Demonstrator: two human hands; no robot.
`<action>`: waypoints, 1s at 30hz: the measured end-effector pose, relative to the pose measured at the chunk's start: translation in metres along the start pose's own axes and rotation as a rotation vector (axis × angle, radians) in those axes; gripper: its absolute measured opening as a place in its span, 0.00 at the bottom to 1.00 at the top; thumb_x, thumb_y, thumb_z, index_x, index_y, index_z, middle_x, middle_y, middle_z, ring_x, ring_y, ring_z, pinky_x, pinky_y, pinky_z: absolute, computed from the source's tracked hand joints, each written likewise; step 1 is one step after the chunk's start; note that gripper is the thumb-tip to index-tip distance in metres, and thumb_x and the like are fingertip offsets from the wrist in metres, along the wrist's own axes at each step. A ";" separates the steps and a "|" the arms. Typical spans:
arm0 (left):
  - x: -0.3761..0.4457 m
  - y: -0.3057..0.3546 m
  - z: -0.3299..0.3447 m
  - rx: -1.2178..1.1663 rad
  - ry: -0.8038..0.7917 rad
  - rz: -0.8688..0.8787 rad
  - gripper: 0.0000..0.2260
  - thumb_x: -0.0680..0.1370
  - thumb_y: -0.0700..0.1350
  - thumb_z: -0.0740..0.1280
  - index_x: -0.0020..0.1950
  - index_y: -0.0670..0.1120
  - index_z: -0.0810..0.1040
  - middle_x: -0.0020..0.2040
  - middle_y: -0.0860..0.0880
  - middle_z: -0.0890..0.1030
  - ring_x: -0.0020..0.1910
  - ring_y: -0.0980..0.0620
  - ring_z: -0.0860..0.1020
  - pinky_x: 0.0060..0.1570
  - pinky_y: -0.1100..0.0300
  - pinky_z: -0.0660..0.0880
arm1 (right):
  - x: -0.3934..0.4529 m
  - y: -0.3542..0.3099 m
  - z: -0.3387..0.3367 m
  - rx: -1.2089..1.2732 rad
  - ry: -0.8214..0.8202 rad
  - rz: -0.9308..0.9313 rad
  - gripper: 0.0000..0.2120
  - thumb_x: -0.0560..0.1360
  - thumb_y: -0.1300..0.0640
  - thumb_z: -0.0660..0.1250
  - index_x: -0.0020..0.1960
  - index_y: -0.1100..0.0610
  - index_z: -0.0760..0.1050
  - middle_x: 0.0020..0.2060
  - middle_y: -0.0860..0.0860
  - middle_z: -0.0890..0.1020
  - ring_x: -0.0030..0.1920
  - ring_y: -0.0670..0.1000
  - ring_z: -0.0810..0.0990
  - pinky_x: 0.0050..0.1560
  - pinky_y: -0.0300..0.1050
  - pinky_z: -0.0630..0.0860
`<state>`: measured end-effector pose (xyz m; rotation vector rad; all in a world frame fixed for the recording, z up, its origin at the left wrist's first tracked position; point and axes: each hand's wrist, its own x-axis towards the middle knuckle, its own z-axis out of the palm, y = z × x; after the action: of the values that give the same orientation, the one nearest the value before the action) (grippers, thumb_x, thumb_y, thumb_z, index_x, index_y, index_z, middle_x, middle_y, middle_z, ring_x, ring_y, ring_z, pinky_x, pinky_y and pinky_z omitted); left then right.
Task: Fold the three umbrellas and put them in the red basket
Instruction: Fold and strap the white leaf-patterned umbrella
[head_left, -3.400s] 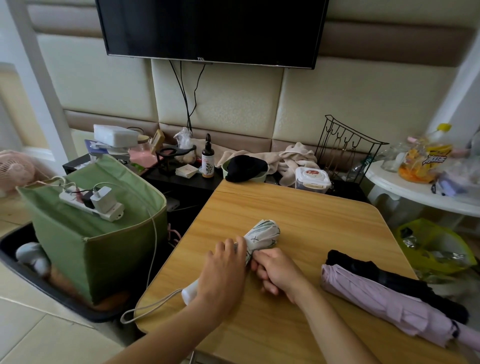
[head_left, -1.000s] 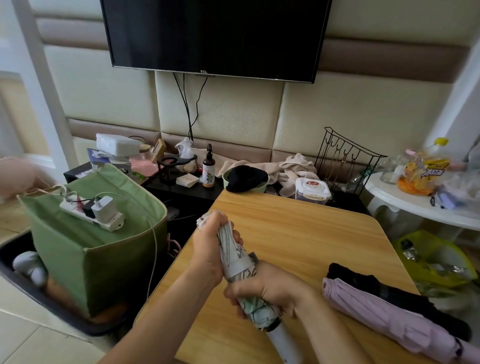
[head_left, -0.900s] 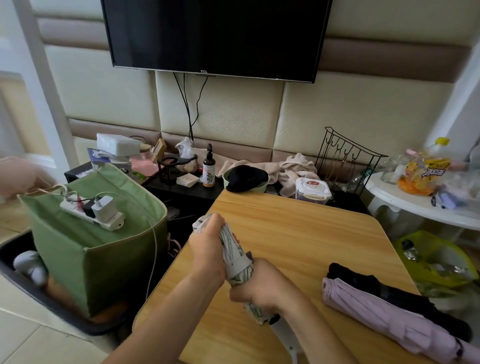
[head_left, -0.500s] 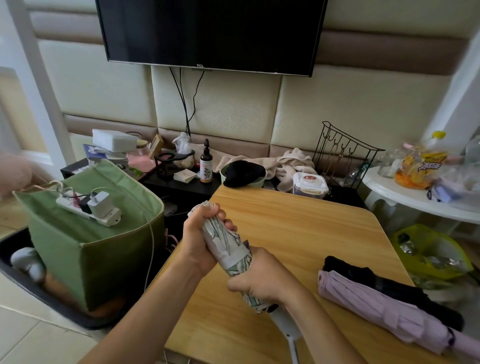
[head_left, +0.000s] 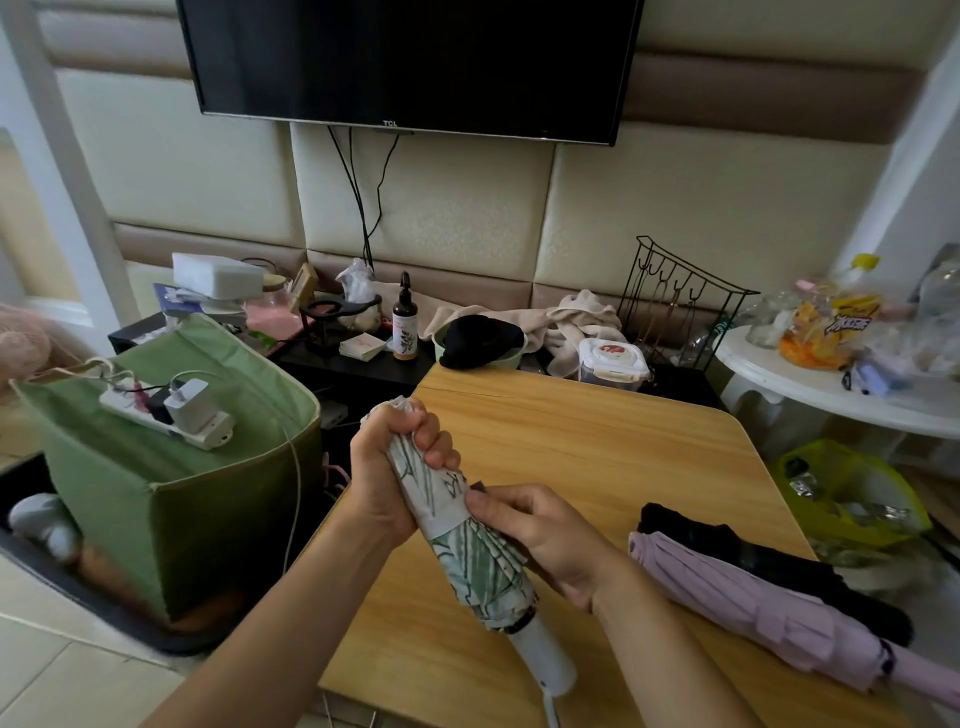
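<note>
Hands held a leaf-print umbrella (head_left: 470, 545) above the surface (head_left: 597, 447): left hand (head_left: 387, 470) gripped its tip, right hand (head_left: 537, 532) pinched the strap. Best wound tight, I judged, before fastening.

Wooden table (head_left: 597, 447), pink umbrella (head_left: 769, 613) beside black umbrella (head_left: 727, 545) on it

left hand (head_left: 387, 470) grips leaf-print umbrella (head_left: 467, 540) top | right hand (head_left: 540, 535) pinches its strap | pink umbrella (head_left: 769, 608), black umbrella (head_left: 753, 558) on table (head_left: 597, 441)
</note>
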<state>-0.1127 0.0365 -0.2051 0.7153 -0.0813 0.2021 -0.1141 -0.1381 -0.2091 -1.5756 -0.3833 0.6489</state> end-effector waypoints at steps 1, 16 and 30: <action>-0.001 0.000 0.000 0.006 0.001 -0.001 0.03 0.68 0.42 0.61 0.37 0.47 0.67 0.28 0.52 0.67 0.24 0.55 0.66 0.29 0.60 0.68 | 0.001 0.002 0.001 -0.006 0.012 -0.003 0.18 0.79 0.50 0.69 0.58 0.64 0.83 0.53 0.58 0.87 0.56 0.56 0.86 0.58 0.46 0.81; -0.003 -0.005 -0.004 -0.018 0.019 -0.005 0.04 0.68 0.42 0.61 0.37 0.47 0.65 0.29 0.51 0.66 0.24 0.54 0.66 0.28 0.59 0.70 | 0.021 0.016 0.021 -0.327 0.282 -0.250 0.31 0.82 0.40 0.60 0.36 0.67 0.69 0.29 0.57 0.71 0.31 0.52 0.66 0.35 0.49 0.61; -0.004 0.007 -0.001 -0.046 -0.021 -0.036 0.01 0.70 0.43 0.62 0.39 0.47 0.70 0.31 0.52 0.69 0.26 0.54 0.69 0.33 0.59 0.73 | 0.000 -0.014 0.004 0.032 -0.118 0.045 0.23 0.81 0.44 0.66 0.62 0.64 0.80 0.57 0.62 0.84 0.59 0.61 0.83 0.67 0.58 0.76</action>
<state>-0.1181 0.0421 -0.2019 0.6721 -0.0925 0.1582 -0.1145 -0.1337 -0.1952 -1.5234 -0.4239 0.7816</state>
